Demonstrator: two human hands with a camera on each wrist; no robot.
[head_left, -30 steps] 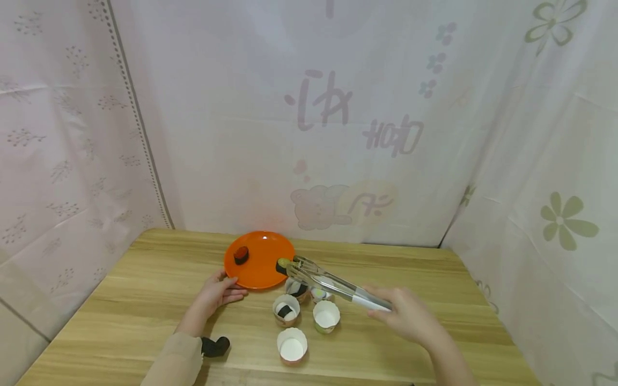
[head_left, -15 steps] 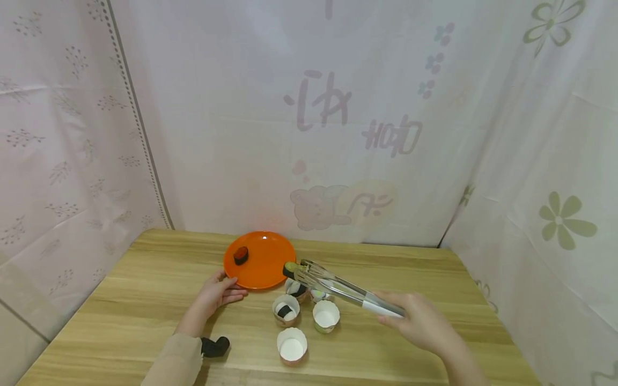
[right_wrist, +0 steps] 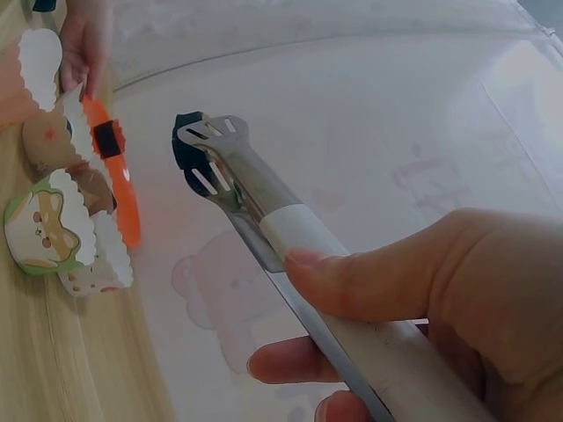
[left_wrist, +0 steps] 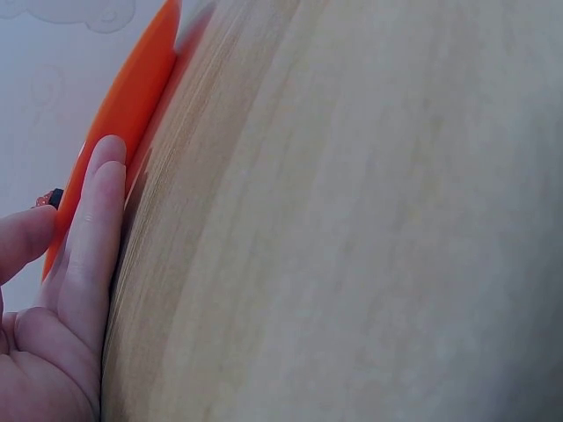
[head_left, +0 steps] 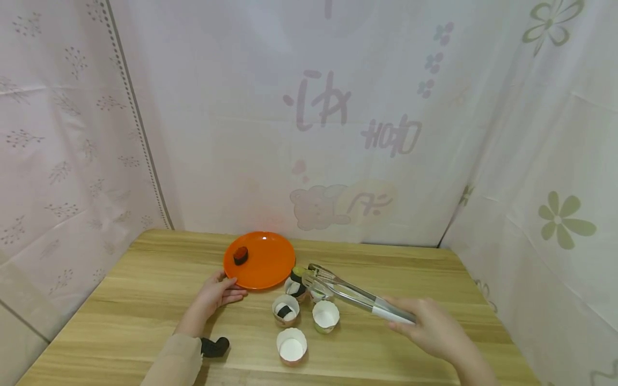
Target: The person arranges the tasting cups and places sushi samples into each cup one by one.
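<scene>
My left hand (head_left: 214,295) holds the near left rim of an orange plate (head_left: 265,260), thumb over the edge and fingers (left_wrist: 98,211) straight along its underside. A red-topped sushi piece (head_left: 240,256) with a black wrap sits on the plate. My right hand (head_left: 432,329) grips metal tongs (head_left: 354,296) by their white handles. Between the tong tips hangs a black-wrapped sushi piece (head_left: 297,273) with a yellow-green top. It is in the air, right of the plate and over the rear paper cups in the head view.
Frilled paper cups stand on the wooden table (head_left: 386,343). One front cup (head_left: 292,346) and a right cup (head_left: 326,316) look bare inside. A left cup (head_left: 285,310) and a rear cup (head_left: 294,289) hold white-and-black pieces. A black strap (head_left: 215,347) is at the left wrist.
The tongs and the yellow-green sushi piece have moved right and slightly nearer, from the plate's right edge to over the rear cups. The left hand and plate stay put.
</scene>
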